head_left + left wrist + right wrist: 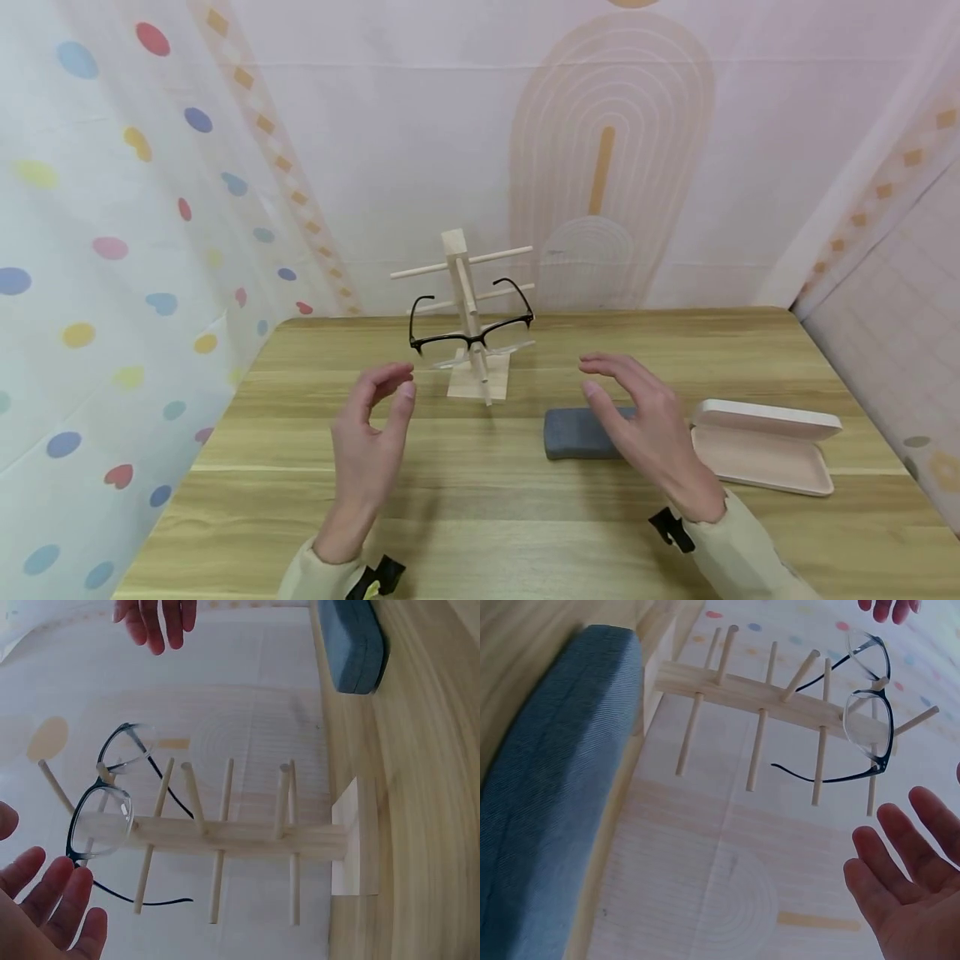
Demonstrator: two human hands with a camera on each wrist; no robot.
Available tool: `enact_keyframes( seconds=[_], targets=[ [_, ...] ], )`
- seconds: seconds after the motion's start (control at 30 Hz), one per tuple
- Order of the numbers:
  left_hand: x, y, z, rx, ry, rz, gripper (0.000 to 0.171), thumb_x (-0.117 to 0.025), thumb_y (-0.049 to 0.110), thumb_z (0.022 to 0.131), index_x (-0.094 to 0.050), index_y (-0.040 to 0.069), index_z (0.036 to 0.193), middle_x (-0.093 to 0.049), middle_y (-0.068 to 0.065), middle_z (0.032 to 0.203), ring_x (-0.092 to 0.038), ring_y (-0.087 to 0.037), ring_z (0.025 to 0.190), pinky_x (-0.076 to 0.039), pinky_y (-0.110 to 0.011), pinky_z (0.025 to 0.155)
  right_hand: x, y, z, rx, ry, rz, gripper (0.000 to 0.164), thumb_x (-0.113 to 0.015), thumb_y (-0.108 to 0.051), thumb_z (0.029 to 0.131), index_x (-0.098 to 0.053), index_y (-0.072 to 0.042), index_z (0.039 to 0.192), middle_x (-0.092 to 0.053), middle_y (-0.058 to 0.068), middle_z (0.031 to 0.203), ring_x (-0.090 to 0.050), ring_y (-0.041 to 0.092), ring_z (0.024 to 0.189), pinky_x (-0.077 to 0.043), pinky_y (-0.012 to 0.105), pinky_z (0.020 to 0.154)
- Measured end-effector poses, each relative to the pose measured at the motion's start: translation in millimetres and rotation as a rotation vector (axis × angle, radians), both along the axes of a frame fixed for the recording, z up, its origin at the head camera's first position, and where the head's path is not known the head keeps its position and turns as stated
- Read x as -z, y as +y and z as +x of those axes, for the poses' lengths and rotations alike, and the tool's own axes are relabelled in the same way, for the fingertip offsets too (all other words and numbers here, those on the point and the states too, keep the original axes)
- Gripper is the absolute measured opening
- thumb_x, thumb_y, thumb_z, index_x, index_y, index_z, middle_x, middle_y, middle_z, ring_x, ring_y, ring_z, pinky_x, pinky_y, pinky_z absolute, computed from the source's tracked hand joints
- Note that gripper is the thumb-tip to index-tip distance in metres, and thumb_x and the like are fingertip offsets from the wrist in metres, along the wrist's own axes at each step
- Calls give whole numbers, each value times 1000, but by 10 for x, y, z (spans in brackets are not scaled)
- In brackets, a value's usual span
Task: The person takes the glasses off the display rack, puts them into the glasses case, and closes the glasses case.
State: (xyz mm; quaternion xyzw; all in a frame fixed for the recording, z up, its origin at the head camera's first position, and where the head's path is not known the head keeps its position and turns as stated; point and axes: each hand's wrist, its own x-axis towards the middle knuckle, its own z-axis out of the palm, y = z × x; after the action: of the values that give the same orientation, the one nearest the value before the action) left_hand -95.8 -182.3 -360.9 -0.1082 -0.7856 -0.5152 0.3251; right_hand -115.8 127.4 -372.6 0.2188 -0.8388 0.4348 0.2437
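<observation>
A pair of black-rimmed glasses rests on a pegged wooden display stand, its temples spread and reaching back past the post. My left hand hovers to the left of the glasses, fingers loosely curved, holding nothing. On the other side, my right hand is raised in a similar curve, also without anything in it. Both wrist views show the glasses up at the stand's top pegs. A gap separates the right fingertips from the near temple. Beneath the right hand lies a blue-grey glasses case, partly hidden by it.
At the right, a white glasses case lies with its lid up, showing a pale pink inside. The wooden table ends at the back against a patterned curtain, which also hangs along the left.
</observation>
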Motion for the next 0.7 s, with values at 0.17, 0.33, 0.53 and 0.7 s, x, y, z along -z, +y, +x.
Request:
enact_keyframes(
  seconds=[0.17, 0.33, 0.53, 0.7],
  targets=[
    [-59, -41, -70, 22, -89, 67, 29, -65, 10, 103, -63, -1, 129, -69, -7, 124, -64, -14, 110, -49, -18, 96, -44, -90, -94, -16, 41, -20, 29, -66, -17, 101, -70, -13, 130, -68, 0, 134, -63, 22, 125, -50, 45, 103],
    [-135, -60, -139, 58, -198, 151, 38, -61, 16, 106, -55, 0, 139, -65, -11, 133, -62, -18, 118, -49, -18, 98, -85, -177, -183, -33, 48, -64, 32, -65, -16, 102, -69, -9, 132, -68, 4, 136, -62, 25, 127, -50, 48, 103],
    [-217, -71, -240, 74, -303, 244, 40, -59, 20, 107, -53, 2, 142, -64, -12, 133, -63, -14, 115, -52, -21, 97, -144, -259, -276, -45, -32, -105, 36, -61, -24, 105, -66, -9, 138, -66, 6, 139, -61, 29, 128, -50, 49, 107],
    [-239, -73, -327, 99, -315, 323, 39, -57, 17, 108, -52, -1, 142, -63, -17, 131, -65, -17, 110, -56, -24, 93, -178, -317, -374, -61, -101, -128, 39, -58, -27, 107, -63, -7, 140, -64, 9, 140, -59, 29, 131, -47, 46, 111]
  ],
)
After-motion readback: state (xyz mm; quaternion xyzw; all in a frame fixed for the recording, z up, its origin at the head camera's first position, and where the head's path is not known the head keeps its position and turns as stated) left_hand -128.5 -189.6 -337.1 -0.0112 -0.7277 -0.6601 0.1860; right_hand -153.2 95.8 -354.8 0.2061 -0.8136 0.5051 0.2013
